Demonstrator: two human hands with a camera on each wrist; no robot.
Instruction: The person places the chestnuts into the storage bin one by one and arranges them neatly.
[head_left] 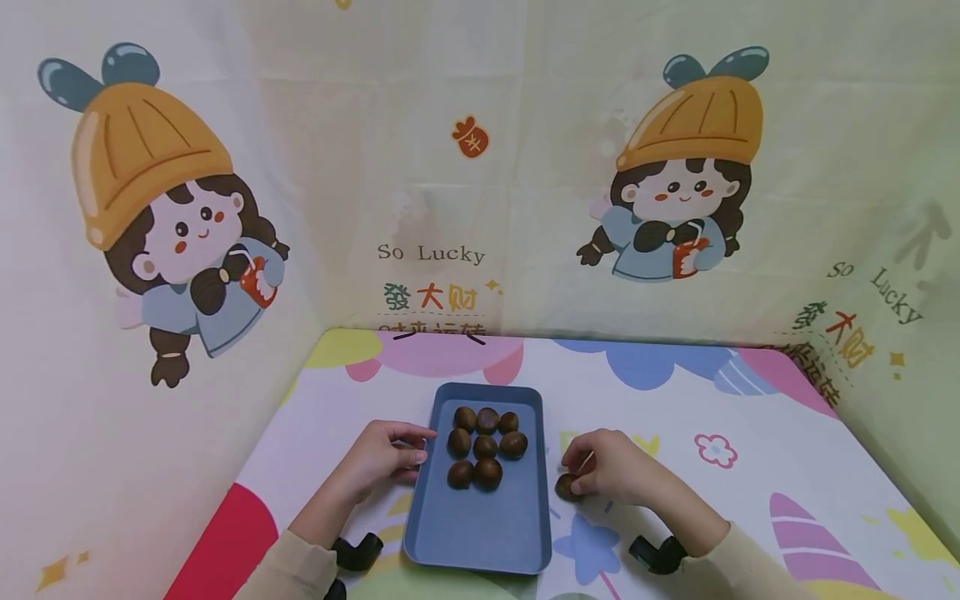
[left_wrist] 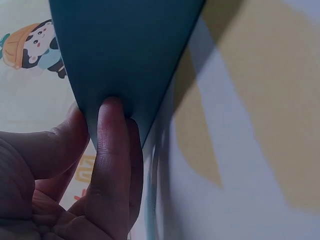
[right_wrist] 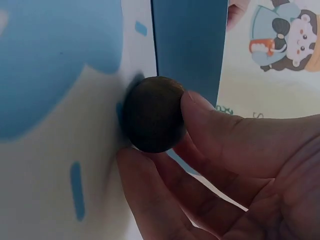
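A blue-grey rectangular tray (head_left: 480, 533) lies in front of me, with several brown chestnuts (head_left: 485, 447) grouped in its upper part. Against the tray's left side rests my left hand (head_left: 381, 454), its fingers fairly straight. In the left wrist view, a fingertip (left_wrist: 111, 107) touches the outer wall (left_wrist: 120, 55) and the thumb is by the rim. Right of the tray, my right hand (head_left: 618, 468) holds a single chestnut (head_left: 567, 487) at the tabletop. The right wrist view shows the thumb on this round dark chestnut (right_wrist: 155, 115), with the other fingers curled beneath it.
The table wears a patterned cloth (head_left: 720, 500) with colourful shapes. Behind and beside it hang pale curtains (head_left: 540, 208) printed with cartoon figures and lettering. Black curved pieces (head_left: 658, 554) sit by both wrists.
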